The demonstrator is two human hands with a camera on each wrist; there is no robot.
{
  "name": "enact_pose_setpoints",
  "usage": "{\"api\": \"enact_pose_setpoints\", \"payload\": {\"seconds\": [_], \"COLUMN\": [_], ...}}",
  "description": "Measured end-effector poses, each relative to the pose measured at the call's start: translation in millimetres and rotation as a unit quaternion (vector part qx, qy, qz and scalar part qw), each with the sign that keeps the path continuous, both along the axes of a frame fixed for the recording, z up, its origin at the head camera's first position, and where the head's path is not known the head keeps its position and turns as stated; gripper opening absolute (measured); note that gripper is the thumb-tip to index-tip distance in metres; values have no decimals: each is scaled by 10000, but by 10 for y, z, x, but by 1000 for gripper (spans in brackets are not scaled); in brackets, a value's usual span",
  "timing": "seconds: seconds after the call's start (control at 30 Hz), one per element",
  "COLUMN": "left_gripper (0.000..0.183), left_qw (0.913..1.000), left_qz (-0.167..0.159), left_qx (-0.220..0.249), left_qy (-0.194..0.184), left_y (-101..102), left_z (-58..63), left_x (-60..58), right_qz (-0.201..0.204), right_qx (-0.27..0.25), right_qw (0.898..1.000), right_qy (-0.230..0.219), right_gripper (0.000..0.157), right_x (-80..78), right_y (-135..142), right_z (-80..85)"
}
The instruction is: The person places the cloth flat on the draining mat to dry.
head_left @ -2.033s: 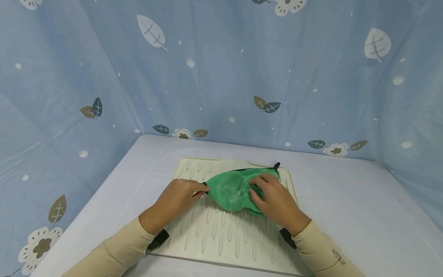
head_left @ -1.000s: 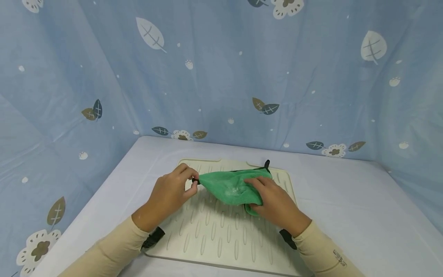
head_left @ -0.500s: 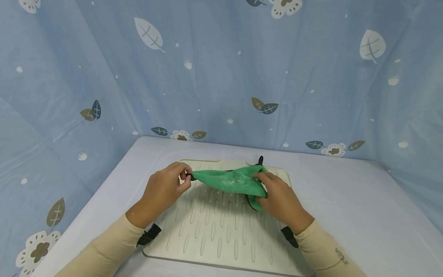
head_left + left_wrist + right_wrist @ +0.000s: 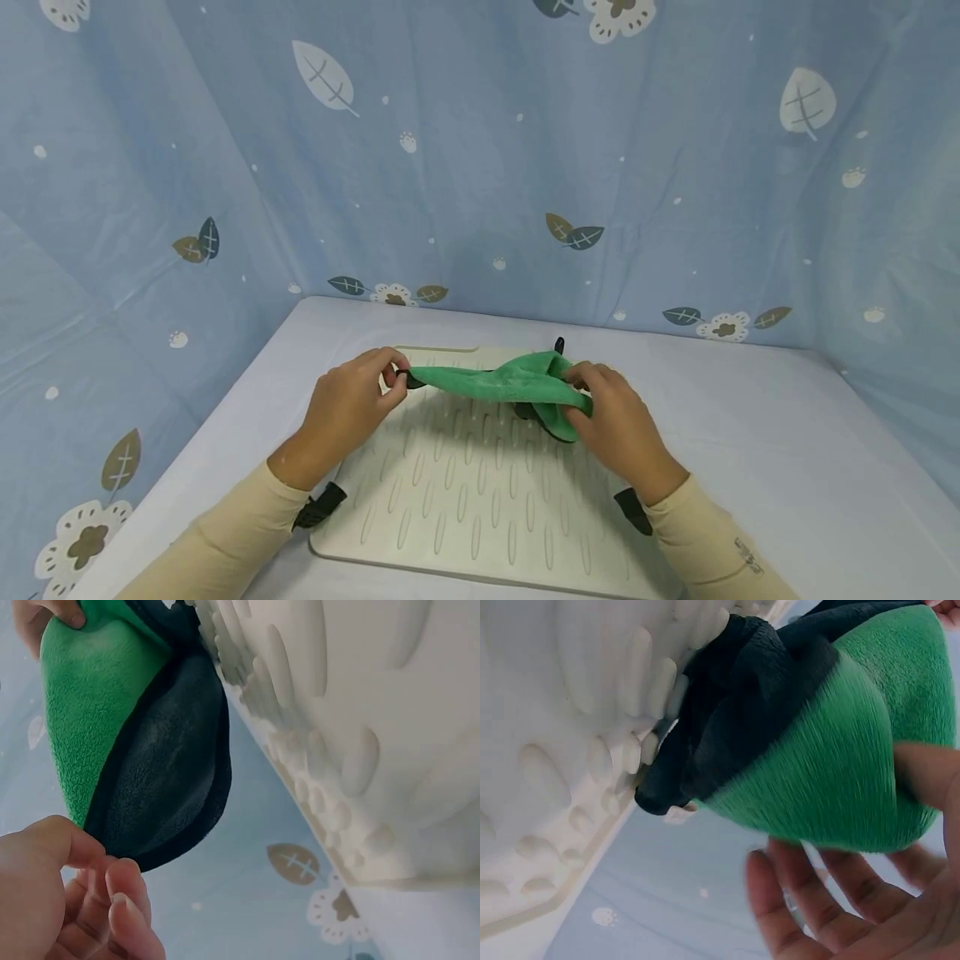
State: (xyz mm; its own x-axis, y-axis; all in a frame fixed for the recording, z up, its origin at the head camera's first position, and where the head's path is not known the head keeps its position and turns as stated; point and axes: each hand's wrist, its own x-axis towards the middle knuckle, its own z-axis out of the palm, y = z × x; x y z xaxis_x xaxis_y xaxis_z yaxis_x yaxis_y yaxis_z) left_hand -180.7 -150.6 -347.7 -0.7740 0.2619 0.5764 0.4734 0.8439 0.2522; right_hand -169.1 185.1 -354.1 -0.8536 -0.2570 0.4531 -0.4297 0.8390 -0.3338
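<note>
A two-sided cleaning cloth [image 4: 517, 387], plush green on one face and dark grey on the other, stretches between both hands above a cream ridged mat [image 4: 472, 517]. My left hand [image 4: 348, 408] pinches its dark-edged left corner between thumb and fingers. The left wrist view shows the dark underside [image 4: 169, 750] hanging below that pinch. At the cloth's right end, my right hand [image 4: 618, 425] grips the bunched green fabric, thumb on one side and fingers on the other. A pale smudge marks the green face. A folded dark part [image 4: 742, 697] hangs near the mat's ridges in the right wrist view.
The mat lies on a white-covered table [image 4: 780, 450], with a shallow notch along its far edge. Blue leaf-patterned curtains [image 4: 465, 167] enclose the back and sides. Black wrist straps [image 4: 320, 505] sit under both forearms.
My left hand has moved left and away from me, lifting the cloth's corner and drawing it taut. My right hand has shifted slightly right, its grip gathering the cloth's right end.
</note>
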Motion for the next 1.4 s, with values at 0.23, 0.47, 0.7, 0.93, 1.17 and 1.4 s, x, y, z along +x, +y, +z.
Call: {"api": "enact_pose_setpoints", "payload": {"seconds": [0.23, 0.47, 0.7, 0.93, 1.17, 1.4], "left_gripper": [7, 8, 10, 16, 27, 22], "left_qw": [9989, 9984, 9963, 9912, 9895, 9923], "left_qz": [152, 144, 93, -89, -335, -298], "left_qx": [-18, -169, -221, -303, -482, -434], "left_qy": [-442, -527, -821, -1289, -1324, -1118], "left_y": [-17, -7, 24, 52, 61, 60], "left_z": [13, -47, -86, -121, -163, -163], "left_x": [-4, -12, 1, 13, 26, 17], "right_qz": [118, 265, 326, 398, 119, 3], "right_qx": [-90, 278, 723, 1138, 1526, 1472], "right_qw": [9988, 9991, 9941, 9868, 9854, 9887], "right_qy": [463, 172, -741, -1083, -740, -269], "right_gripper": [30, 23, 40, 67, 67, 44], "right_x": [-8, -12, 5, 13, -13, -46], "right_y": [3, 5, 8, 31, 31, 30], "right_z": [11, -50, -82, -137, -186, -187]}}
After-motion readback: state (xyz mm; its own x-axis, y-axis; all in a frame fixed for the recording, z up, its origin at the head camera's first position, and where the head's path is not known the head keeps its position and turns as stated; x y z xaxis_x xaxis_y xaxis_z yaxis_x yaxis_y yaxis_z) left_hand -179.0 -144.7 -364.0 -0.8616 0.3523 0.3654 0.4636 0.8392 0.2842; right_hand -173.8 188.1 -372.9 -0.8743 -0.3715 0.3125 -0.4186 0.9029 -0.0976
